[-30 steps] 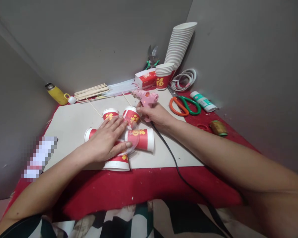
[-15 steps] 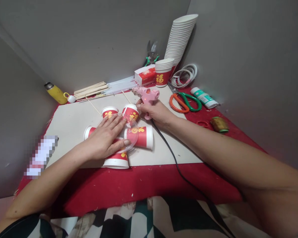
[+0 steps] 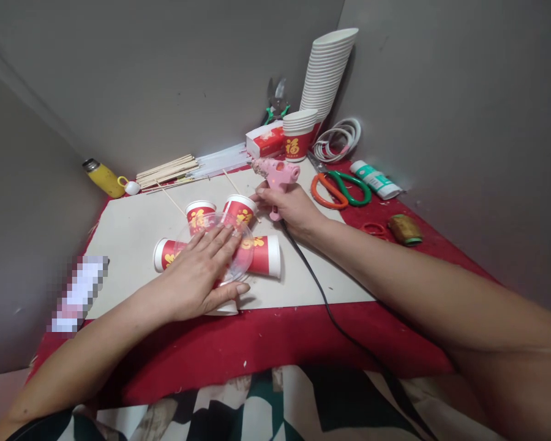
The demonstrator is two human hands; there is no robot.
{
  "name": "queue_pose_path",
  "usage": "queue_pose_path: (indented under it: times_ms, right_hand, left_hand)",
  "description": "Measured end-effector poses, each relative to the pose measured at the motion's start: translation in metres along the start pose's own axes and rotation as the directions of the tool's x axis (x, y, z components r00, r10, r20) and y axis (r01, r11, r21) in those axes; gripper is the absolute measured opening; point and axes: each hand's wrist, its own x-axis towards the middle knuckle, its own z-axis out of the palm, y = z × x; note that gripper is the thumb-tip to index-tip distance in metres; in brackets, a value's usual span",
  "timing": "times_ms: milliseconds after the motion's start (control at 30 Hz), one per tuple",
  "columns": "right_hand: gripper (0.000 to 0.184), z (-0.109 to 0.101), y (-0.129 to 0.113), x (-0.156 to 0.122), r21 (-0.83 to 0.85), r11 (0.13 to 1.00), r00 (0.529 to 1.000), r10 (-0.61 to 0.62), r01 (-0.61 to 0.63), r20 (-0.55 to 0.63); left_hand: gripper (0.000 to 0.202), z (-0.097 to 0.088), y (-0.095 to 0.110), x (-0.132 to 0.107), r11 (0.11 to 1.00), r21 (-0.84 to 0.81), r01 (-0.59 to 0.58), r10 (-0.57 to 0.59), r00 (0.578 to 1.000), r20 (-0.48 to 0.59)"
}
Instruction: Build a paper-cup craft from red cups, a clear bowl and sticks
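Note:
My left hand (image 3: 209,266) lies flat, fingers stretched out, on a clear round plastic lid (image 3: 244,260). Under the lid several red and white paper cups with gold characters are laid in a ring, among them a right-hand cup (image 3: 267,256), a left one (image 3: 163,254) and two at the back, one of them an upper-left cup (image 3: 199,214). The nearest cup is mostly hidden by my palm and thumb. My right hand (image 3: 291,208) is closed around the handle of a pink hot glue gun (image 3: 280,174), its nozzle pointing left above the back cups.
Scissors (image 3: 337,190), a green and white tube (image 3: 375,179) and a spool (image 3: 404,229) lie to the right. Stacked cups (image 3: 328,73), a tissue pack (image 3: 265,141), pruning shears (image 3: 276,104) and wooden sticks (image 3: 168,168) stand or lie along the back. A black cord (image 3: 321,288) trails from the gun.
My left hand has slid slightly down toward me over the lid, its thumb now covering more of the nearest cup. My right hand still holds the glue gun in nearly the same place.

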Motion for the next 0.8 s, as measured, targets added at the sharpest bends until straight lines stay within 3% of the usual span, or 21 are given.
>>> queue_pose_path:
  times_ms: [533, 700, 800]
  right_hand:
    - [0.011, -0.0014, 0.0021, -0.0003, -0.015, 1.0, 1.0, 0.003, -0.004, -0.03]
    - [0.007, -0.0012, 0.0027, -0.0004, -0.006, 1.0, 0.999, -0.014, 0.014, -0.03]
    - [0.007, -0.0012, 0.0033, -0.0002, -0.008, 1.0, 1.0, -0.012, 0.012, -0.024]
  left_hand:
    - [0.087, 0.001, -0.0016, 0.004, 0.999, 0.005, -0.034, 0.035, 0.999, -0.015]
    - [0.082, 0.001, -0.0028, 0.003, 0.998, -0.056, -0.026, 0.024, 0.999, -0.027]
    - [0.075, -0.0026, -0.0035, -0.0037, 0.987, -0.157, -0.032, 0.015, 0.994, -0.107]
